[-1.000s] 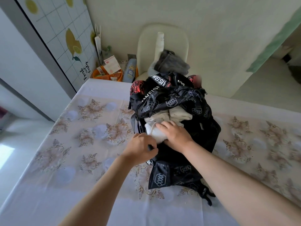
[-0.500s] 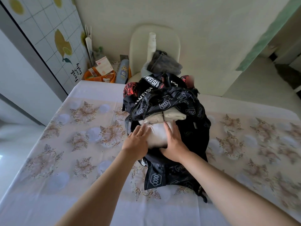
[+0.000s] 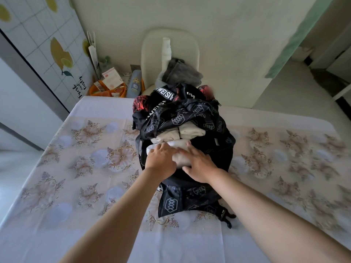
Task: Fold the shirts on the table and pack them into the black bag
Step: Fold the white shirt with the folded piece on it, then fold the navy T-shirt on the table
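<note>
Centrally, floral-cloth desk carries black bag; cream chair behind. Left grip, right grip: fingers flat, holding nothing, pressing white folded shirt in bag mouth. Strap reads "WEISI".

The bag is black with white hexagon logos and lettering; the shirts inside are cream and white. The tabletop wears beige florals (pale blue dots too).
</note>
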The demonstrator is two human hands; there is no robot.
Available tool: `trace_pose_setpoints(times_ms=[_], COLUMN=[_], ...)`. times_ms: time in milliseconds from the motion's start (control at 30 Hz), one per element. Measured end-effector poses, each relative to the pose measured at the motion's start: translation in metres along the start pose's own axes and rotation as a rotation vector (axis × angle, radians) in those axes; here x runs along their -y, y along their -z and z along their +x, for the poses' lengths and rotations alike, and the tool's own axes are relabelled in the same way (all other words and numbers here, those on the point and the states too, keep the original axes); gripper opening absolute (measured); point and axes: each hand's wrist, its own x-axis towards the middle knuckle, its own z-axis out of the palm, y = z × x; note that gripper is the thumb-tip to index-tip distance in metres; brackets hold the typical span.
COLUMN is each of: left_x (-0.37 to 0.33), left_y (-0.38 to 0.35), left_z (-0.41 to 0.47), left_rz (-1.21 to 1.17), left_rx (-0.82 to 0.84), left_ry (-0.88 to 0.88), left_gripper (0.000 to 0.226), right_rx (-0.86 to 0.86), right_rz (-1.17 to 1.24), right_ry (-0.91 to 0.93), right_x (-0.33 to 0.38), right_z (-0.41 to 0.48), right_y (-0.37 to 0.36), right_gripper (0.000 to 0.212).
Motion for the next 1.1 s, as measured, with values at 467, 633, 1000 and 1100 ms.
trace_pose_setpoints(times_ms=[467, 633, 1000, 1100], left_x=[-0.273, -0.42, -0.82, -0.894], left_y=[0.006, -0.024, -0.144, -0.169], left_z=[0.021, 0.021, -0.009, -0.023], left_rz=[-0.403, -0.386, -0.286, -0.268], left_rx=[0.01, 0.091, 0.356, 0.444], left_ry=[-0.205, -0.27, -0.537, -0.606], left_gripper=[0.035, 0.036, 0.035, 0.035], right_rx=[-0.424, -0.431, -0.588, -0.62], right_rz=[0.319, 0.293, 0.211, 0.193], right_ry=[-0.286, -0.434, -0.776, -0.87], right_x=[-0.217, -0.335, -0.629, -0.675], right_z=[-0.179, -0.278, -0.557, -0.614], right_y=[0.083, 0.093, 0.076, 0.064], right_gripper=[0.035, 0.034, 0.032, 0.029])
